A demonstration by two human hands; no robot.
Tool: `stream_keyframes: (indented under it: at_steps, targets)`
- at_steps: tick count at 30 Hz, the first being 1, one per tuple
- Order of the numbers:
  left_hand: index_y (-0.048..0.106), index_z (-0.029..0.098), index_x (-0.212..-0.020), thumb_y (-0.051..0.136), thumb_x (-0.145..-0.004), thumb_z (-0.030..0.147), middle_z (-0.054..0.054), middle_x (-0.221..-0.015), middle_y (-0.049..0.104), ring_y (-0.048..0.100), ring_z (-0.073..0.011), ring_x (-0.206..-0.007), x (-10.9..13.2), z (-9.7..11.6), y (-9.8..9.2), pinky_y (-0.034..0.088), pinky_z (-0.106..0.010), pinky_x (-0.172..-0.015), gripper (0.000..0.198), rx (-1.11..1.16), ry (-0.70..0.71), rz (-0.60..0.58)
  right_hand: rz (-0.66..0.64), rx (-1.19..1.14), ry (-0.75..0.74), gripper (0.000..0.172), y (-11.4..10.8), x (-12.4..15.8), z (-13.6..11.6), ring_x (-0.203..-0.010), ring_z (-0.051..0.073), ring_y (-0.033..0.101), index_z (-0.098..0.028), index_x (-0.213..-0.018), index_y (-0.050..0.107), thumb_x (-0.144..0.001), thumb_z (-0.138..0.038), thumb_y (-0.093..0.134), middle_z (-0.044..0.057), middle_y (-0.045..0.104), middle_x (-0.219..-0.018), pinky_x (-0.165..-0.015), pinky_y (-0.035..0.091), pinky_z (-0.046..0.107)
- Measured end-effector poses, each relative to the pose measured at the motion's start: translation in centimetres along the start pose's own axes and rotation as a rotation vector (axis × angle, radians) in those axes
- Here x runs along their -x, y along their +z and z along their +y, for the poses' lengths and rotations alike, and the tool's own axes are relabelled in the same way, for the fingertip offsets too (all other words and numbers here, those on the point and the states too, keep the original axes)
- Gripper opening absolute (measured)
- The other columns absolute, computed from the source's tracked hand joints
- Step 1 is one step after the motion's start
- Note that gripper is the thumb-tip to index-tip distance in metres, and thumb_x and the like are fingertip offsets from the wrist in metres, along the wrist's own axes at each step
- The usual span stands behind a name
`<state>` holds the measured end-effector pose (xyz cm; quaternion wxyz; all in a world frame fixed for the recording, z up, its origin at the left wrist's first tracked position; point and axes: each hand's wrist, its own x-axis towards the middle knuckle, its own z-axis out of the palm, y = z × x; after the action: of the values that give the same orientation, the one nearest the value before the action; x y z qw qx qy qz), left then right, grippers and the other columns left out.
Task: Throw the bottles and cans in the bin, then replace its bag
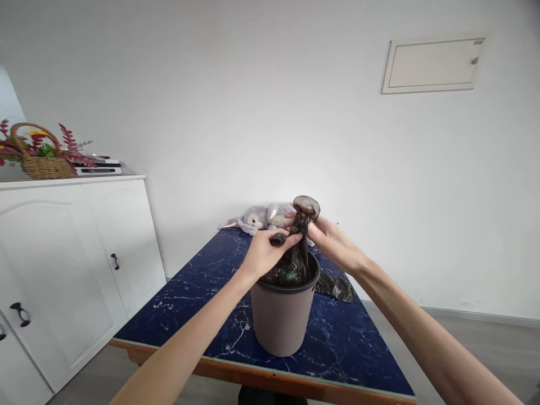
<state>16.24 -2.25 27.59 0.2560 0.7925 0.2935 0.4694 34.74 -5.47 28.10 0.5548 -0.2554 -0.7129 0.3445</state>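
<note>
A grey-brown trash can (280, 323) with a dark rim stands upright on the blue marbled table (202, 281). Out of its opening rises a thin black trash bag (295, 264), its top gathered above the rim. My left hand (270, 247) is closed round the gathered neck from the left, with a dark rolled bit of plastic showing by the thumb. From the right, my right hand (318, 228) grips the same neck a little higher. A puffed, see-through end of the bag sticks up above the fingers. What lies inside the bag is mostly hidden.
Behind the can lies a grey plush rabbit (255, 219). Flattened black plastic (336, 288) rests right of the can. A white cabinet (80, 253) at left carries a flower basket (46, 163). A wall panel (432, 64) is at upper right.
</note>
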Motion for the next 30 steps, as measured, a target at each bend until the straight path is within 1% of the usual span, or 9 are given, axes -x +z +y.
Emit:
stream_keyframes:
  at_steps: [3, 8, 12, 15, 19, 21, 25, 27, 30]
  targets:
    - [0.078, 0.021, -0.077, 0.073, -0.088, 0.062, -0.004, -0.08, 0.076, 0.067, -0.0231, -0.075, 0.1, 0.3, -0.9, 0.049, -0.033, -0.07, 0.042, 0.012, 0.009, 0.051, -0.05, 0.167, 0.094, 0.057, 0.3, 1.0, 1.5, -0.115, 0.027, 0.064, -0.025, -0.128, 0.068, -0.085, -0.059, 0.082, 0.007, 0.071, -0.123, -0.102, 0.053, 0.042]
    - [0.083, 0.022, -0.094, 0.077, -0.086, 0.06, -0.004, -0.08, 0.076, 0.066, -0.0217, -0.072, 0.4, 0.2, -2.5, 0.05, -0.032, -0.068, 0.039, 0.11, -0.118, 0.109, 0.067, 0.193, 0.197, 0.048, 2.9, 1.2, 4.2, -0.077, 0.024, 0.065, -0.02, -0.082, 0.073, -0.095, -0.066, 0.065, 0.002, 0.069, -0.073, -0.074, 0.057, 0.038]
    - [0.083, 0.024, -0.105, 0.078, -0.086, 0.062, -0.003, -0.077, 0.071, 0.056, -0.0156, -0.06, 1.3, 0.1, -3.8, 0.043, -0.029, -0.059, 0.042, 0.163, -0.226, 0.184, 0.305, -0.132, 0.238, 0.044, 3.8, 1.0, 5.0, -0.104, 0.026, 0.071, -0.025, -0.107, 0.077, -0.091, -0.066, 0.07, 0.003, 0.079, -0.102, -0.098, 0.057, 0.041]
    - [0.077, 0.023, -0.099, 0.078, -0.085, 0.064, 0.003, -0.062, 0.053, 0.039, -0.0115, -0.051, 1.8, 0.1, -4.3, 0.034, -0.027, -0.053, 0.043, 0.177, -0.258, 0.221, 0.411, -0.301, 0.266, 0.044, 3.3, 0.9, 5.0, -0.11, 0.027, 0.07, -0.027, -0.11, 0.075, -0.088, -0.066, 0.073, 0.004, 0.079, -0.111, -0.098, 0.057, 0.042]
    - [0.063, 0.021, -0.092, 0.072, -0.088, 0.07, 0.008, -0.062, 0.03, 0.027, -0.01, -0.053, 2.0, 0.2, -4.5, 0.024, -0.025, -0.05, 0.05, 0.377, -0.232, 0.215, 0.35, -0.407, 0.175, 0.037, 2.1, 0.6, 4.4, -0.087, 0.025, 0.069, -0.029, -0.097, 0.069, -0.088, -0.064, 0.074, 0.003, 0.071, -0.084, -0.083, 0.058, 0.041]
    - [0.056, 0.021, -0.087, 0.07, -0.089, 0.071, 0.009, -0.065, 0.025, 0.021, -0.0092, -0.054, 2.0, 0.4, -4.8, 0.02, -0.024, -0.049, 0.052, 0.46, -0.19, 0.177, 0.342, -0.504, 0.137, 0.035, 1.8, 0.3, 3.9, -0.06, 0.016, 0.054, -0.028, -0.092, 0.062, -0.083, -0.055, 0.082, -0.005, 0.052, -0.066, -0.069, 0.056, 0.034]
    - [0.048, 0.023, -0.08, 0.067, -0.092, 0.069, 0.009, -0.066, 0.019, 0.015, -0.0096, -0.055, 2.5, 0.9, -5.4, 0.017, -0.025, -0.05, 0.052, 0.493, -0.145, 0.133, 0.248, -0.567, 0.284, 0.035, 2.3, -0.3, 2.8, -0.05, 0.008, 0.016, -0.023, -0.092, 0.056, -0.084, -0.049, 0.078, -0.011, 0.027, -0.066, -0.039, 0.023, 0.021]
    - [0.045, 0.023, -0.078, 0.063, -0.095, 0.069, 0.008, -0.067, 0.02, 0.017, -0.0104, -0.055, 2.9, 1.3, -5.7, 0.019, -0.026, -0.05, 0.052, 0.471, -0.133, 0.112, 0.226, -0.464, 0.361, 0.029, 2.8, -0.4, 2.3, -0.051, 0.008, 0.015, -0.022, -0.099, 0.058, -0.089, -0.048, 0.067, -0.01, 0.029, -0.067, -0.039, 0.013, 0.021]
    - [0.044, 0.024, -0.077, 0.05, -0.103, 0.064, 0.006, -0.066, 0.028, 0.025, -0.0122, -0.055, 3.3, 2.3, -6.0, 0.026, -0.028, -0.053, 0.049, 0.326, -0.066, 0.008, 0.101, -0.133, 0.406, 0.026, 3.5, -0.6, 1.1, -0.05, 0.009, 0.029, -0.023, -0.104, 0.062, -0.082, -0.035, 0.068, -0.009, 0.04, -0.064, -0.04, 0.021, 0.021]
